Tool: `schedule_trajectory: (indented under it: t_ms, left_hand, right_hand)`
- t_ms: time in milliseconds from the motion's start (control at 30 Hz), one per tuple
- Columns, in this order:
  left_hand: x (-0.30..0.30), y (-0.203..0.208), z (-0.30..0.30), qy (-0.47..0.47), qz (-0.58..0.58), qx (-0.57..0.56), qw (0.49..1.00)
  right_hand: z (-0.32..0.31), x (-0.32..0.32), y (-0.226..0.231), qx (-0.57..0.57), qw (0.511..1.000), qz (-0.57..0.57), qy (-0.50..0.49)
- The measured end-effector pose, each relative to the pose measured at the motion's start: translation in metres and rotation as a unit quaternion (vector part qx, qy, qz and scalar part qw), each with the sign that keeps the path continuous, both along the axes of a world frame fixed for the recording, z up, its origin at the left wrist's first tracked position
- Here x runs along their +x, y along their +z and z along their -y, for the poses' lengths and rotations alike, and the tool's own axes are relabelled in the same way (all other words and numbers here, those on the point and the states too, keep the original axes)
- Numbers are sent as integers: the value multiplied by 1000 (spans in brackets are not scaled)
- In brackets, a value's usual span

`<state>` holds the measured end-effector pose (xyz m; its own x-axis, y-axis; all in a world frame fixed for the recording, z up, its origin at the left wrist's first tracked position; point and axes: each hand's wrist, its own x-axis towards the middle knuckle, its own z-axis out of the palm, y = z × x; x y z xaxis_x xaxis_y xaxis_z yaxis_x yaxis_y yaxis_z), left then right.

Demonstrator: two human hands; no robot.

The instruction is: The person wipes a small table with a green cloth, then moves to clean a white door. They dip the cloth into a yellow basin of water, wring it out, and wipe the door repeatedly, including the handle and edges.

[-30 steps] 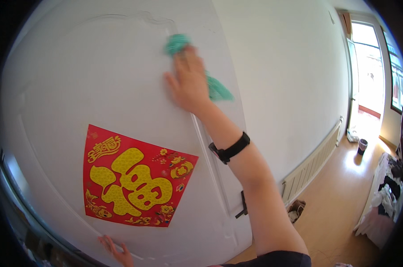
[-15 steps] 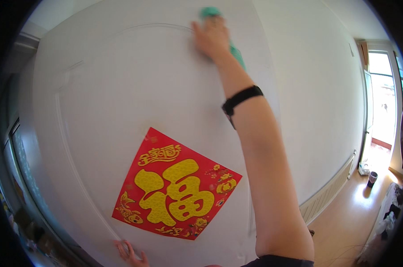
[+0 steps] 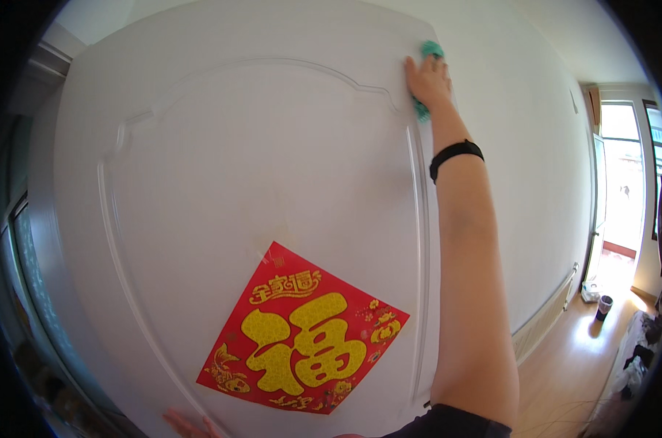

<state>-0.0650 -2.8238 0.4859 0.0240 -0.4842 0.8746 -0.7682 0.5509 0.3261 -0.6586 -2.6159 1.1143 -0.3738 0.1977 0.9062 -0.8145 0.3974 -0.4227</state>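
Note:
A white panelled door (image 3: 258, 153) with raised moulding fills the middle of the view. High at its right edge, my right hand (image 3: 429, 82) presses a green cloth (image 3: 431, 49) against the surface. The cloth sticks out above the fingers and below the palm. A black band (image 3: 456, 152) circles that wrist. Low on the door hangs a red diamond-shaped paper decoration (image 3: 272, 350) with gold characters and ornaments, apart from both hands. At the bottom edge, my left hand (image 3: 188, 423) rests against the door with fingers stretched out, mostly cut off and slightly blurred.
A pale wall (image 3: 521, 182) runs back on the right, with a low slatted panel (image 3: 546, 317) along its base. Beyond are a bright open doorway (image 3: 621, 182) and a dark bin (image 3: 603, 308) on the wooden floor (image 3: 564, 365). Bags and clothes (image 3: 637, 365) lie far right.
My right hand has slid the green cloth rightward across the door's top to its right edge. The view has shifted, so the red decoration and my left hand appear lower.

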Motion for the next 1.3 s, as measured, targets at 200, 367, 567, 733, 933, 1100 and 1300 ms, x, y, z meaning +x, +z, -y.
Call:
schedule_trajectory:
  t_ms: [200, 367, 567, 733, 933, 1100, 1300]
  left_hand:
    - [-3, 1, 5, 8, -17, -6, 1000]
    - [-5, -9, 8, -4, -42, -2, 999]
    - [-3, -7, 14, -43, -59, -9, 997]
    - [2, -11, 8, -90, -85, -4, 992]
    - [18, -21, -2, -158, -106, 10, 982]
    - [41, -38, 9, -187, -60, 95, 976]
    - [82, -52, 16, -216, -71, 108, 968]
  right_hand:
    - [-5, -58, 60, -45, 997, 57, 10]
    - [21, -66, 127, 38, 997, -67, -15]
    - [74, 83, 192, 218, 918, -283, -171]
    - [126, 277, 162, 193, 940, -246, 136]
    - [184, 412, 134, 153, 942, -275, 114]
    - [223, 499, 139, 200, 930, -288, 115]
    - [277, 563, 157, 203, 895, -384, 101]
